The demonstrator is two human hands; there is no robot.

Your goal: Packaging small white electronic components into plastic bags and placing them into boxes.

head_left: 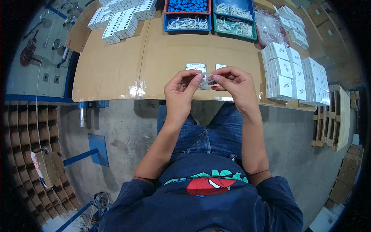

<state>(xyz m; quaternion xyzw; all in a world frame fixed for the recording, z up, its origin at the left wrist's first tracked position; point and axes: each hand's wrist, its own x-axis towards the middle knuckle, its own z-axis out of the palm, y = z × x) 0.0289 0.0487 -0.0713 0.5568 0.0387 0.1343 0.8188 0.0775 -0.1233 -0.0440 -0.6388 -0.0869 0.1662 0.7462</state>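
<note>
A small clear plastic bag [205, 86] is stretched between my two hands, just above the front edge of the cardboard-covered table. The thumb and fingers of my left hand [178, 92] pinch one side of it. My right hand [240, 89] pinches the other side at its upper corner. Whether anything lies inside the bag is hard to make out. Right behind my left fingertips lies a white rectangular plastic fitting [195, 65]. A second flat white piece [220, 66] lies behind my right fingers, partly covered by them.
Along the far side stand a red tray of blue plastic pieces [188, 6] and blue and green trays of pale slender pieces [234, 28]. A heap of clear bags [270, 25] lies beside them. White boxes are stacked left [121, 27] and right [281, 73]. A wooden pallet [337, 118] stands right.
</note>
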